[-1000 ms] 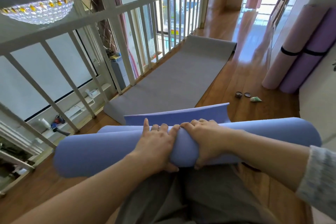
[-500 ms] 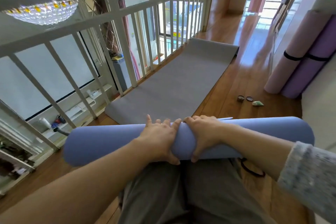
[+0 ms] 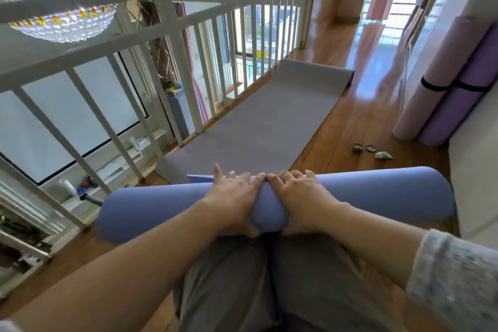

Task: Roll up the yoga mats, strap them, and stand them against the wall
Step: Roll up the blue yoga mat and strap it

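Wooden floor (image 3: 347,121), glossy. Grey mat (image 3: 256,121) lies flat and unrolled at 12 o'clock, along the railing. Blue rolled mat (image 3: 377,191) lies crosswise at 6 o'clock; floor contact hidden. Pink roll (image 3: 428,81) and purple roll (image 3: 463,97) stand at 2 o'clock, touching each other, black-strapped. Two small round tins (image 3: 357,147) and a green-white scrap (image 3: 383,155) lie at 3 o'clock.
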`<state>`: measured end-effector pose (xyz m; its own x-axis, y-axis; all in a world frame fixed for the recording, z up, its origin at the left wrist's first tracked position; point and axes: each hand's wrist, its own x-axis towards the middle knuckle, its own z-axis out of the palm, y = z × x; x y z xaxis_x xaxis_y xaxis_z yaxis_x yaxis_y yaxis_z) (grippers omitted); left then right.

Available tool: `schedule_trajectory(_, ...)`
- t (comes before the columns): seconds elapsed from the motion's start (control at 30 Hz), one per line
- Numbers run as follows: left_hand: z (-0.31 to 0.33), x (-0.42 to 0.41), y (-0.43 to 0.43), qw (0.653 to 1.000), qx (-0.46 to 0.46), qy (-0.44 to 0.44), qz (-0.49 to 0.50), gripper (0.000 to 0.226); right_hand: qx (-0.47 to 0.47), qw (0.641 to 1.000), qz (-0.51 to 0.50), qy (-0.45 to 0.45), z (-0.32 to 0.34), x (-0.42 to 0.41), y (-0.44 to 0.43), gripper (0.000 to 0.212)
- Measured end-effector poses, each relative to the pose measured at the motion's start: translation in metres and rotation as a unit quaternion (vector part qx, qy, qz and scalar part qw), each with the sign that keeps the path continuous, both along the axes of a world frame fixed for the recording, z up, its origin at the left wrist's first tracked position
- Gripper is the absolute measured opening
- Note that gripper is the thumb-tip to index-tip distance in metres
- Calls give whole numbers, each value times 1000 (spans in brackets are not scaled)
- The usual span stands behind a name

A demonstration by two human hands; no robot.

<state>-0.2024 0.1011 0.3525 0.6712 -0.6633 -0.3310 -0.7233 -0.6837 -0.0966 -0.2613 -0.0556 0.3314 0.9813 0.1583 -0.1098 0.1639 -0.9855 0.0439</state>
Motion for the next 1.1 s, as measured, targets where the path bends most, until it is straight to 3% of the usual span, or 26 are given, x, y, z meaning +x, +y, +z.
schedule_trajectory(0.1,-19,-19,2,996,-29,-86,-12,109,-2,1000,-1,0,-3,0,-5,104)
schedule_trajectory(0.3,3,-28,3,995,-62,-73,-10,101,-5,1000,14,11,23,-12,0,94)
schedule_trajectory(0.47,10,-70,15,995,-26,-66,-68,100,-13,998,36,60,31,-57,10,92)
schedule_trajectory(0.83,9,-49,22,995,-45,61,-70,97,12,989,26,148,36,-49,15,94)
schedule_trajectory(1.1,20,-9,18,965,-16,262,-2,92,115,972,-10,205,46,-35,11,100)
